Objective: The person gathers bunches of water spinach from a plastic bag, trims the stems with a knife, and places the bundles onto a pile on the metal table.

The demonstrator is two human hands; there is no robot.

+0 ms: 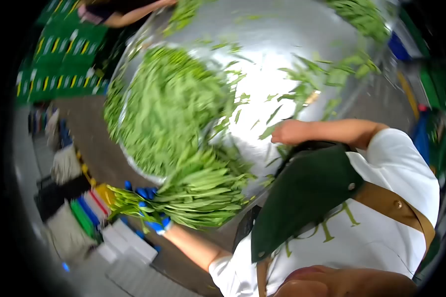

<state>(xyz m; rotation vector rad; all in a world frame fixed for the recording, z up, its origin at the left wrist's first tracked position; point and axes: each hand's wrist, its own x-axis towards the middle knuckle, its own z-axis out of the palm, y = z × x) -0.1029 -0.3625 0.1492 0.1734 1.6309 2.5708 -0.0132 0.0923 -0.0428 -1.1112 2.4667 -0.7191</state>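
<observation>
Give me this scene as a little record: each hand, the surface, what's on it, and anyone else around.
Left hand: blue-gloved, grip closed on the stems of a bunch of leafy greens
Right hand: bare, near loose leaves; too blurred to tell whether it holds any
Surface: shiny metal table with a curved edge
On it: a large green heap, plus the scattered leaves
Other people: another person's arm at the table's far side

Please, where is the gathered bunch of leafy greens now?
In the head view, the bunch of leafy greens is left of centre toward the bottom, its stem end in the blue-gloved left hand, just below the big leaf pile.
</observation>
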